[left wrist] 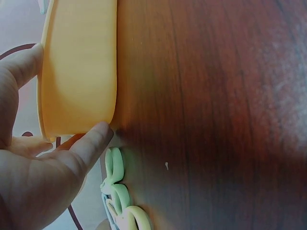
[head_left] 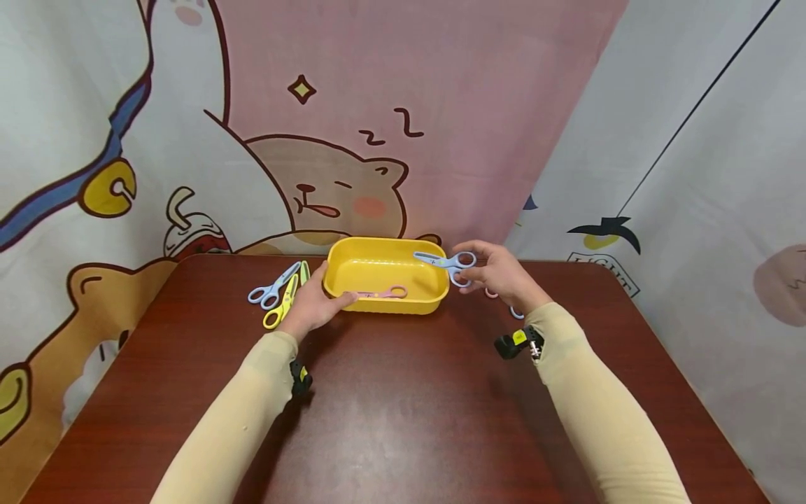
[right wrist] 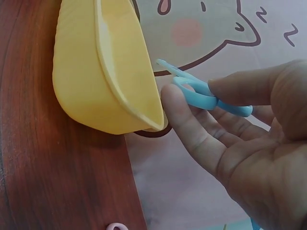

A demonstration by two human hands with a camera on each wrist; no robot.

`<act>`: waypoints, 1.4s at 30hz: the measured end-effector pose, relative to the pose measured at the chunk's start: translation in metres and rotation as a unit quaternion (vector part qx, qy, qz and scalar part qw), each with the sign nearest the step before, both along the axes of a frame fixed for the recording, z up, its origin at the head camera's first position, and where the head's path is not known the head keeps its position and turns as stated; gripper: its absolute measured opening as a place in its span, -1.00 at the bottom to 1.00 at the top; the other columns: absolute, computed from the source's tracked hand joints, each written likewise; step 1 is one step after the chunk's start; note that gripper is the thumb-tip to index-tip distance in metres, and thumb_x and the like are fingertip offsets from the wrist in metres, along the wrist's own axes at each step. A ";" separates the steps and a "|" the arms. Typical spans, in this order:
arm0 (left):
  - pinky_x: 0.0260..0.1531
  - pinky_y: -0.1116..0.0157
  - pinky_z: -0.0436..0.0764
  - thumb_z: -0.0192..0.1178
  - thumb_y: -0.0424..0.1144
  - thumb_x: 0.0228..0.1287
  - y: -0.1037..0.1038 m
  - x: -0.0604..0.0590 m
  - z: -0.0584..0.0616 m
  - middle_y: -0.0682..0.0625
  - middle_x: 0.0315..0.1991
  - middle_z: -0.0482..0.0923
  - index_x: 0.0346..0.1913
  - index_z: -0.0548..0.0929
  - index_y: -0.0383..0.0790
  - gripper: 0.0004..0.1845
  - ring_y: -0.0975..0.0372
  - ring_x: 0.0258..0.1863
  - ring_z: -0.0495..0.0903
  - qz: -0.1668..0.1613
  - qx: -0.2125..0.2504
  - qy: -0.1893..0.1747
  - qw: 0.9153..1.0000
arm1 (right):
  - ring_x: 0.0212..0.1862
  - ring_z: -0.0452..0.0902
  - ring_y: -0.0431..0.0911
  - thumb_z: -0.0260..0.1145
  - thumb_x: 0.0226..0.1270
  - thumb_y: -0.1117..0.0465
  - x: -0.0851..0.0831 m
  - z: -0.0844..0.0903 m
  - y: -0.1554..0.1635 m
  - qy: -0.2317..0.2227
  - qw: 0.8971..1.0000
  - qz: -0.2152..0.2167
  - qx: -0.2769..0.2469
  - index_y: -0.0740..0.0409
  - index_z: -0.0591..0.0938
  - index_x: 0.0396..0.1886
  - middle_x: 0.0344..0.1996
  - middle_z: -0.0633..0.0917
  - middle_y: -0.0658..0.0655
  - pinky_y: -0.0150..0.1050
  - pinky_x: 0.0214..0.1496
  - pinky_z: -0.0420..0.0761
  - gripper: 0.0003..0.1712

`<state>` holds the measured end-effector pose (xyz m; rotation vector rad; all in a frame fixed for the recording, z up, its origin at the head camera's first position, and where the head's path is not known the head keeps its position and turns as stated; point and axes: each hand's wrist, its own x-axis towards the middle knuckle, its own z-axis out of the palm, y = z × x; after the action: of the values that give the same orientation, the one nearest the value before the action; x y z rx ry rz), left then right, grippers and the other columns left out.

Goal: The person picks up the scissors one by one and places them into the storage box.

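My left hand [head_left: 313, 303] grips the left end of a yellow plastic tray [head_left: 378, 306], its thumb at the rim and other fingers against the wall [left wrist: 79, 72]. Pink scissors [head_left: 371, 295] lie inside, along the near side. Between thumb and fingers, my right hand [head_left: 497, 271] pinches light blue scissors [head_left: 441, 262] by the handle loops [right wrist: 199, 99]. Their blades point left, over the tray's right end. Beside my left hand lie blue scissors [head_left: 275, 285], yellow scissors [head_left: 283, 305] and partly hidden green scissors [head_left: 305, 272].
Right of the tray, a pink handle loop [head_left: 491, 293] and a blue handle loop [head_left: 516, 313] show from behind my right hand and wrist. All this is on a dark reddish-brown table [head_left: 390, 406]. A printed cartoon curtain [head_left: 478, 105] hangs right behind its far edge.
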<state>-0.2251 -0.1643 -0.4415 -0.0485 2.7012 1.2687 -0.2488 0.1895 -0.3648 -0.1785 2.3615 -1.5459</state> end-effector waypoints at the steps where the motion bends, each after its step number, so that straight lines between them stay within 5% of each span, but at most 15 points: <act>1: 0.54 -0.10 0.15 0.34 0.07 0.37 0.000 0.000 0.000 -0.26 0.63 0.05 0.68 -0.13 -0.23 0.10 -0.13 0.55 0.17 0.000 0.000 0.000 1.000 | -0.23 0.79 0.03 0.26 0.49 0.41 -0.001 0.000 -0.001 0.001 1.000 0.002 0.003 0.15 0.50 0.37 0.13 0.60 0.35 -0.40 -0.67 0.25 -0.51; 5: 0.55 -0.09 0.15 0.35 0.06 0.36 0.000 0.000 0.000 -0.26 0.63 0.06 0.68 -0.11 -0.23 0.09 -0.13 0.55 0.17 0.001 0.001 0.003 1.000 | -0.24 0.77 -0.06 0.25 0.48 0.43 -0.003 0.002 -0.004 0.008 1.000 0.008 0.003 0.20 0.49 0.38 0.16 0.57 0.36 -0.40 -0.59 0.50 -0.49; 9: 0.55 -0.08 0.15 0.34 0.06 0.35 0.000 0.001 0.001 -0.29 0.63 0.05 0.67 -0.11 -0.29 0.10 -0.14 0.56 0.15 -0.005 -0.006 0.013 1.000 | -0.17 0.72 -0.01 0.26 0.43 0.51 -0.004 0.003 -0.008 0.014 1.000 0.015 -0.014 0.31 0.49 0.36 0.15 0.58 0.42 -0.18 -0.21 0.79 -0.48; 15: 0.55 -0.07 0.16 0.34 0.05 0.35 0.000 0.001 0.000 -0.30 0.63 0.04 0.67 -0.11 -0.31 0.10 -0.13 0.57 0.15 -0.009 -0.008 0.017 1.000 | -0.13 0.71 0.04 0.26 0.41 0.52 -0.007 0.006 -0.013 0.007 1.000 0.024 -0.011 0.33 0.48 0.38 0.14 0.59 0.40 0.01 -0.08 0.78 -0.45; 35: 0.55 -0.08 0.14 0.34 0.08 0.36 0.000 -0.001 0.000 -0.27 0.64 0.02 0.68 -0.14 -0.26 0.11 -0.12 0.57 0.14 -0.001 -0.007 0.002 1.000 | -0.10 0.67 0.12 0.38 0.36 0.46 -0.017 0.015 -0.030 -0.006 0.999 0.042 0.033 0.18 0.56 0.34 0.17 0.58 0.33 -0.11 -0.17 0.80 -0.44; 42: 0.56 -0.08 0.13 0.33 0.06 0.37 0.000 -0.001 -0.001 -0.28 0.64 0.01 0.67 -0.14 -0.28 0.10 -0.13 0.58 0.13 -0.005 -0.011 0.007 1.000 | -0.16 0.68 0.06 0.31 0.35 0.53 -0.022 0.010 -0.037 -0.013 0.998 0.055 0.011 0.24 0.55 0.33 0.15 0.58 0.36 0.14 0.02 0.73 -0.45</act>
<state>-0.2261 -0.1647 -0.4425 -0.0300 2.7242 1.2409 -0.2712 0.1527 -0.3550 -0.2775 2.3060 -1.4628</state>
